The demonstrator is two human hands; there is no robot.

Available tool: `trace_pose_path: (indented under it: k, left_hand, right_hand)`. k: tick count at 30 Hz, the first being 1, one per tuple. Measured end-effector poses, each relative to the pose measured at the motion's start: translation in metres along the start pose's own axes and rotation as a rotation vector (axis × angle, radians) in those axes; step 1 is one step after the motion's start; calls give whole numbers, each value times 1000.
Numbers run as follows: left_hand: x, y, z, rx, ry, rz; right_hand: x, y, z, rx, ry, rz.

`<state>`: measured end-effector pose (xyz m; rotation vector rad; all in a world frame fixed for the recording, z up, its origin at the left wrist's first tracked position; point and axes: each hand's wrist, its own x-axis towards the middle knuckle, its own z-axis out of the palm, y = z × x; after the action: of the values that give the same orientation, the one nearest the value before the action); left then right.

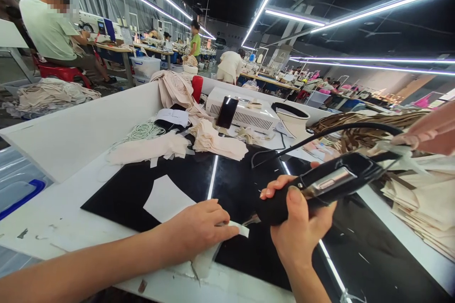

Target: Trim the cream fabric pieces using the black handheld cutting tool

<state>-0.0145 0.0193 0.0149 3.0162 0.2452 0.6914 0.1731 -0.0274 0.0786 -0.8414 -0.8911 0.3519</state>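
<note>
One pale fabric strip [239, 228], thin, flat on black.

At the lower centre of the frame we see a black mat [241, 184], smooth and glossy enough to mirror the ceiling lights. The tool [320, 187] at centre right looks like matt black plastic with a polished metal strip. We read the pale strip [239, 228] at its tip as thin cloth. The beige pieces [213, 139] at upper centre are soft, matt fabric; the white box [245, 113] behind looks like smooth plastic.
</note>
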Motion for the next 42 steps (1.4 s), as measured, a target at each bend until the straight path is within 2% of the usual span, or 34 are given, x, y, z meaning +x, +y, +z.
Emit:
trace_pose_path:
  k: [6,15,29,36,42]
  left_hand:
    - [-3,-2,2,-36,-29,-1]
    - [-6,-7,7,-90,20,-15]
    - [-3,-4,6,-99,49,-19]
    - [-3,-5,4,-103,36,-12]
    - [-4,-5,4,-94,3,-18]
  right_hand:
    - [-1,2,-2,-11,-8,-18]
    - [-2,-3,7,53,15,20]
    - [-14,-6,7,56,-64,38]
    - [-9,-11,0,44,19,28]
    - [-11,-10,-2,34,5,25]
